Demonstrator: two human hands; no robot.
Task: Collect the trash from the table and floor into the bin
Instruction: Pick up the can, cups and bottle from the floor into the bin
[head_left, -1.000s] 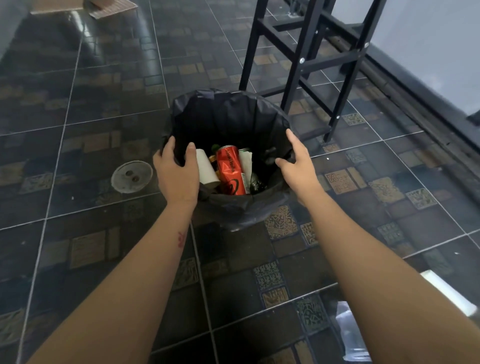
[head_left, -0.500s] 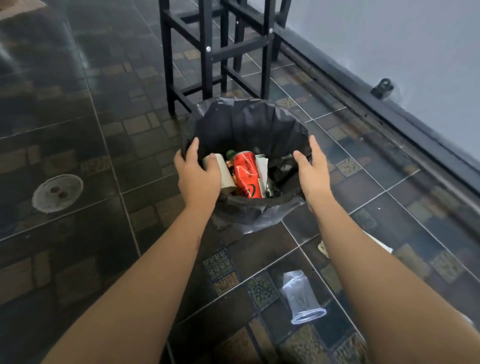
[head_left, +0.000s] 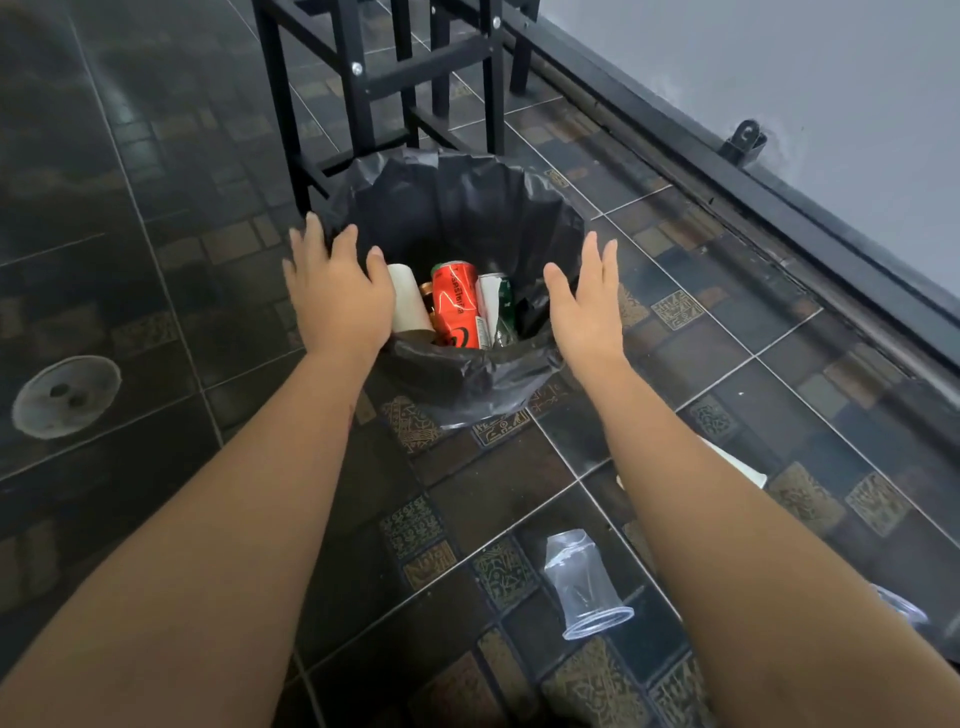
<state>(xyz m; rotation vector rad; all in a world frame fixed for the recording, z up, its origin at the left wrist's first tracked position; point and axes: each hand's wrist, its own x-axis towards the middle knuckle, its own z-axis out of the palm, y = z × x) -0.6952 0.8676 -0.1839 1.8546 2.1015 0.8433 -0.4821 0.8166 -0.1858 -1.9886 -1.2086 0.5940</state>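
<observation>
Both hands have opened since half a second ago: they then gripped the rim of the bin, and now the fingers are lifted and spread. One bin (head_left: 457, 208), lined with a black bag, stands on the tiled floor (head_left: 156, 260) in front of a black metal frame (head_left: 363, 78).

Left hand (head_left: 337, 301): grip spread, palm down over the near left rim; whether it touches the bag cannot be told. It holds nothing. Right hand (head_left: 587, 306): grip spread, fingers straight, held just beside the right rim, holding nothing.

Contents visible in the bin: one red can (head_left: 456, 304), one white paper roll (head_left: 408, 304) to its left, one white and green carton (head_left: 496, 306) to its right. Other items below are too hidden to count.

On the floor near the person: one clear plastic cup (head_left: 584, 582) lying on its side between the forearms, a second clear item (head_left: 901, 605) partly hidden beyond the right forearm, and one white piece (head_left: 737, 462) also partly hidden by that forearm. One round floor drain (head_left: 65, 395) lies well to the left.
</observation>
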